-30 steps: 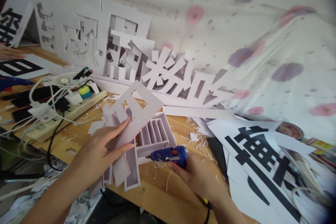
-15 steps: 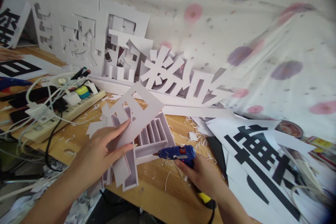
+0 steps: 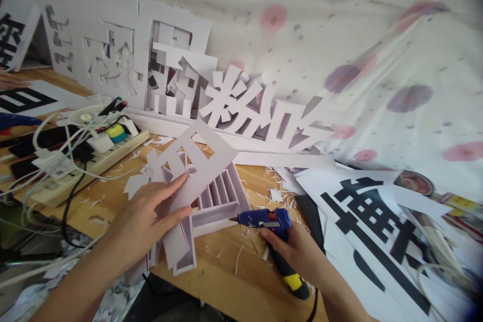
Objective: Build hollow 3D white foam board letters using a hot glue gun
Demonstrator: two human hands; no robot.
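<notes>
My left hand (image 3: 151, 211) grips a white foam-board character piece (image 3: 204, 166), thumb and fingers on its near part. It is a flat face with cut-out windows, tilted over a white foam-board box (image 3: 222, 206) with several upright strips inside. Part of that box is hidden beneath the face and my hand. In my right hand (image 3: 298, 249) is a blue hot glue gun (image 3: 264, 218), its nozzle pointing left, just clear of the box's right side. A black-and-yellow tool handle (image 3: 290, 276) lies on the table, partly below my right hand.
White cut-out characters (image 3: 241, 105) stand along the back by a flowered curtain (image 3: 302, 10). A power strip (image 3: 94, 161) with tangled cables is at left. Printed sheets (image 3: 370, 231) cover the right, and foam scraps litter the wooden table (image 3: 222, 282). Another person's hand (image 3: 13, 80) shows far left.
My right hand has drawn the glue gun a little to the right, its nozzle away from the box. My left hand and the foam-board piece stay nearly still. The view has shifted slightly.
</notes>
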